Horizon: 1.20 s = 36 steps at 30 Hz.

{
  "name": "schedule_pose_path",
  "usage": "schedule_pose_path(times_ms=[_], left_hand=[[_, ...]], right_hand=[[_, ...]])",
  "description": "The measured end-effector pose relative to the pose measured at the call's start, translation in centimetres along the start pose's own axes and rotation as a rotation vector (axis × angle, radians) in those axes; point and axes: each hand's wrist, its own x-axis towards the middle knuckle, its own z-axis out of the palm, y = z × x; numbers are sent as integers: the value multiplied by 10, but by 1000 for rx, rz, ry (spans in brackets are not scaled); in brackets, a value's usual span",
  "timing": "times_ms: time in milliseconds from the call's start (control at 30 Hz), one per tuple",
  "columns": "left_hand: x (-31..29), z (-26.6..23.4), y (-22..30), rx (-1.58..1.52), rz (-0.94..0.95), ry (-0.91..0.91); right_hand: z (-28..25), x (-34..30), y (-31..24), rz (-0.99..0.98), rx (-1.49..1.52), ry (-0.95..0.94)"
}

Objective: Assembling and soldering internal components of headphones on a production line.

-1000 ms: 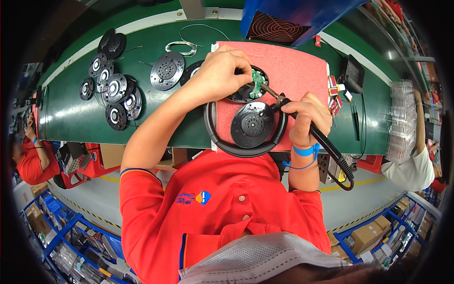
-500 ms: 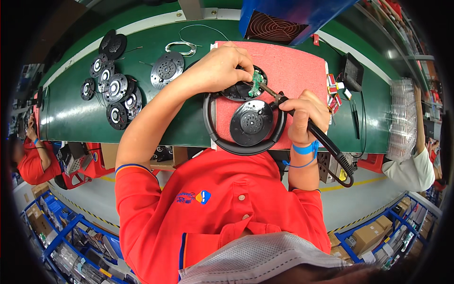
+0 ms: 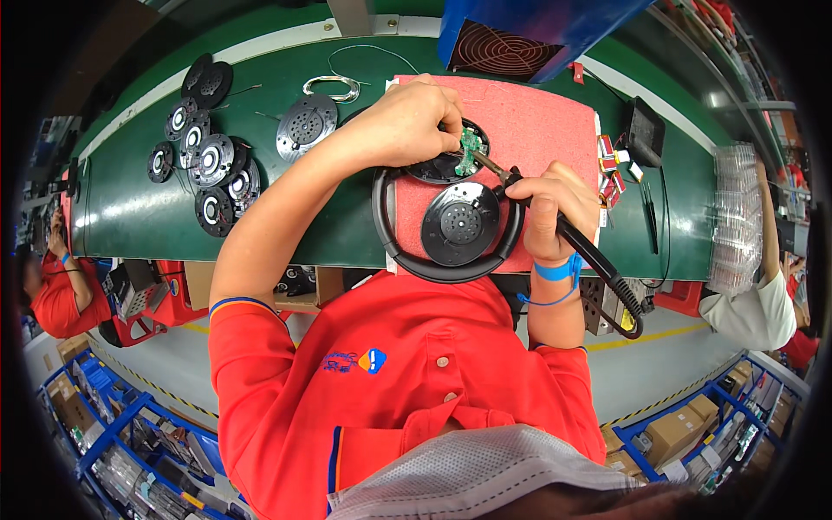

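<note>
A black headphone headband (image 3: 387, 227) lies on the pink foam mat (image 3: 555, 113), curved toward me. One round ear cup (image 3: 460, 224) with a perforated centre rests inside the curve. Beyond it, the other cup shows a green circuit board (image 3: 471, 149). My right hand (image 3: 559, 212) grips a soldering iron (image 3: 586, 253), its metal end at the board. My left hand (image 3: 416, 121) is over that cup's left side, fingers pinched close to the board. Whatever sits between those fingertips is too small or hidden to make out.
Several round black speaker parts (image 3: 211, 161) lie at the left of the green table (image 3: 347, 238). A solder wire coil (image 3: 331, 89) sits behind. A blue fan box (image 3: 529, 35) stands at the back. Tweezers (image 3: 650, 212) and clear trays (image 3: 737, 221) are at right.
My right hand and the soldering iron have shifted slightly left. My left hand stays pinched at the board with hardly any movement.
</note>
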Motion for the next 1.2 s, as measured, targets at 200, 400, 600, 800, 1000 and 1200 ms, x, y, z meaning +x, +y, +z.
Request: schedule_pose_path(times_ms=[200, 400, 600, 800, 1000, 1200], left_hand=[[1, -1, 1, 8, -2, -9], [1, -1, 1, 12, -14, -18], [0, 0, 1, 2, -17, -20], [0, 0, 1, 6, -1, -4], [0, 0, 2, -8, 6, 2], [0, -3, 5, -14, -34, -45]], right_hand=[[1, 2, 0, -12, -3, -9], [0, 1, 0, -8, -9, -27], [1, 1, 1, -21, -8, -31], [1, 0, 1, -10, -3, -24], [0, -1, 1, -22, -1, 10], [-1, 0, -1, -18, -5, -5]])
